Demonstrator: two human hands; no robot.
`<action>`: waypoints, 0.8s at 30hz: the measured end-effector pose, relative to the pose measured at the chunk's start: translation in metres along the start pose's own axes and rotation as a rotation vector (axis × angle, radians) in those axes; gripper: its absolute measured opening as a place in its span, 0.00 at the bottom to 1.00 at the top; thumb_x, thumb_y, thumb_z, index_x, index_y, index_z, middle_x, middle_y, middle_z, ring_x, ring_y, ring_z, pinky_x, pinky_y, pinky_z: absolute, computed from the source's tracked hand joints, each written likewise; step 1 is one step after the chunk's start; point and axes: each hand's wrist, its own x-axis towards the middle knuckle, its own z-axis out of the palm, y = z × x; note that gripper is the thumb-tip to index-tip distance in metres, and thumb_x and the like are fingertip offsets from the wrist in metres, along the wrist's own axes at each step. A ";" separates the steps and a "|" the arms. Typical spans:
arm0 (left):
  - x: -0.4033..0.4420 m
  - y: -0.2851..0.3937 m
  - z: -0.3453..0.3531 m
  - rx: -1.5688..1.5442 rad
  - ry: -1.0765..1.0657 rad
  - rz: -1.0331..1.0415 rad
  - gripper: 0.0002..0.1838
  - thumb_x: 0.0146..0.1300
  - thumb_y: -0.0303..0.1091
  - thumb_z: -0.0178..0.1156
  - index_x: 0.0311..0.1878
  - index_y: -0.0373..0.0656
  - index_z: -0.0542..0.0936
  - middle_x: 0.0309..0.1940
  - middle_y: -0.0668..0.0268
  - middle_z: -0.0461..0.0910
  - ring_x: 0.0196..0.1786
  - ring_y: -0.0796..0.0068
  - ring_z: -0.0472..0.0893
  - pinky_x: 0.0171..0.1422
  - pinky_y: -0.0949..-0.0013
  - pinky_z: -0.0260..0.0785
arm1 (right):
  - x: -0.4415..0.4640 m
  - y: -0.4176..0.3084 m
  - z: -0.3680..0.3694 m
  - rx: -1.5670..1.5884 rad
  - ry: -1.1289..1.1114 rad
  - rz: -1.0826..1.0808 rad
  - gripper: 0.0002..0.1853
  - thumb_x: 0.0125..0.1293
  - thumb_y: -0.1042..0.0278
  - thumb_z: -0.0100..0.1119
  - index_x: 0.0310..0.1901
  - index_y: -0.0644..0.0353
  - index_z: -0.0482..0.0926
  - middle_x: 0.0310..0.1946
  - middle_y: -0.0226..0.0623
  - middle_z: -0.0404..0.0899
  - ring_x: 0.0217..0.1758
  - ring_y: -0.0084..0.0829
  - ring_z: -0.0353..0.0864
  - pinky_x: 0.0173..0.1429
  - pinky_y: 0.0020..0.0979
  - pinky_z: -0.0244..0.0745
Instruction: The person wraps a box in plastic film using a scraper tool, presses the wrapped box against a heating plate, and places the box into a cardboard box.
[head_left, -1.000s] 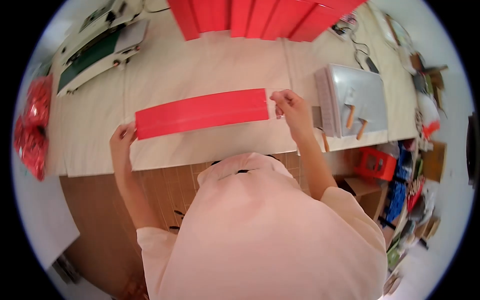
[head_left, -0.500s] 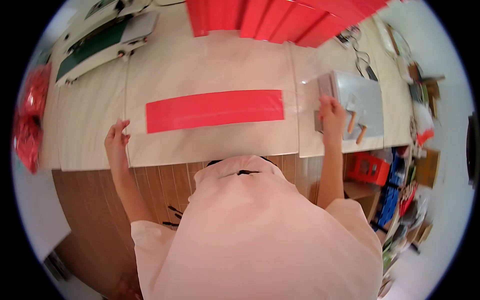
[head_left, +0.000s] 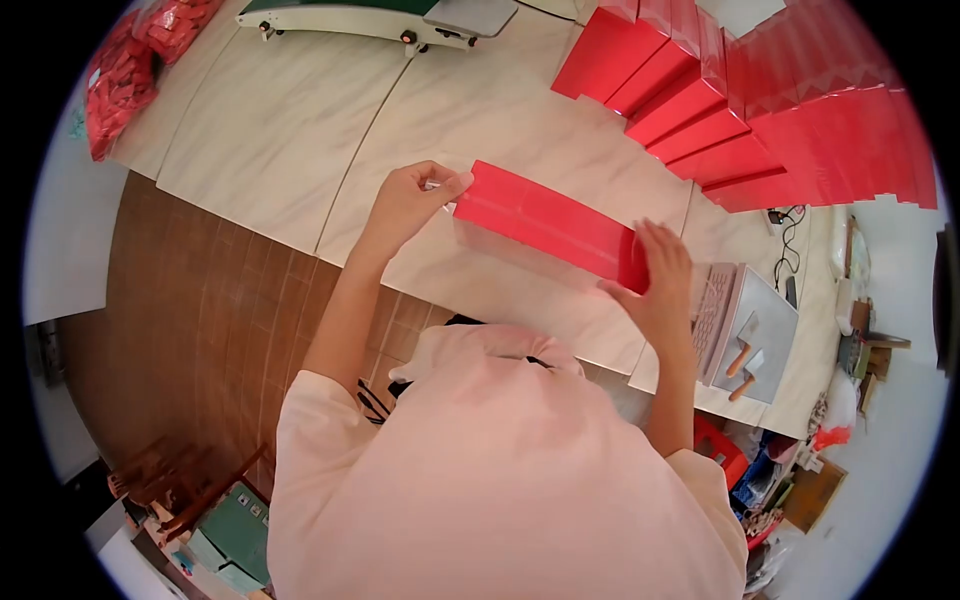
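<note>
A long red box (head_left: 545, 218), which seems to be wrapped in clear film, lies at a slant above the front part of the table. My left hand (head_left: 408, 208) pinches its left end, thumb on the red surface, with a bit of clear film showing by the fingers. Around the right end is my right hand (head_left: 662, 285), its thumb at the near edge and its fingers at the far side. Whether the box rests on the table or is slightly raised, I cannot tell.
Stacked red boxes (head_left: 720, 120) in clear film stand at the back right. A machine with a green belt (head_left: 340, 8) is at the back. On the right, two wooden-handled scrapers (head_left: 741, 358) lie on a grey plate (head_left: 775, 325). Red plastic bags (head_left: 125, 85) sit far left.
Both hands, earlier apart on either side of the red box, have come in and taken hold of its ends. The box now slants, and the whole view has turned.
</note>
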 end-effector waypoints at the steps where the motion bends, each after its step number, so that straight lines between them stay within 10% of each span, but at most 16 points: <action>1: 0.002 0.003 0.000 -0.032 0.002 -0.007 0.16 0.62 0.43 0.64 0.35 0.35 0.81 0.29 0.67 0.81 0.34 0.80 0.77 0.46 0.74 0.69 | 0.003 -0.002 0.006 0.030 -0.056 -0.032 0.44 0.40 0.55 0.77 0.62 0.58 0.69 0.52 0.39 0.73 0.56 0.41 0.71 0.63 0.44 0.61; 8: 0.007 0.009 0.000 0.049 0.087 0.005 0.16 0.56 0.40 0.69 0.27 0.35 0.80 0.22 0.65 0.81 0.26 0.82 0.77 0.32 0.78 0.68 | 0.007 -0.004 0.017 0.020 -0.065 0.033 0.46 0.33 0.55 0.80 0.60 0.57 0.70 0.50 0.35 0.74 0.54 0.39 0.71 0.61 0.43 0.62; 24: 0.006 0.016 -0.001 -0.046 -0.012 -0.007 0.13 0.65 0.38 0.60 0.31 0.38 0.77 0.31 0.63 0.83 0.35 0.76 0.83 0.42 0.76 0.74 | 0.008 -0.001 0.015 0.051 -0.082 0.059 0.45 0.32 0.58 0.80 0.59 0.55 0.71 0.50 0.35 0.74 0.54 0.41 0.71 0.59 0.42 0.64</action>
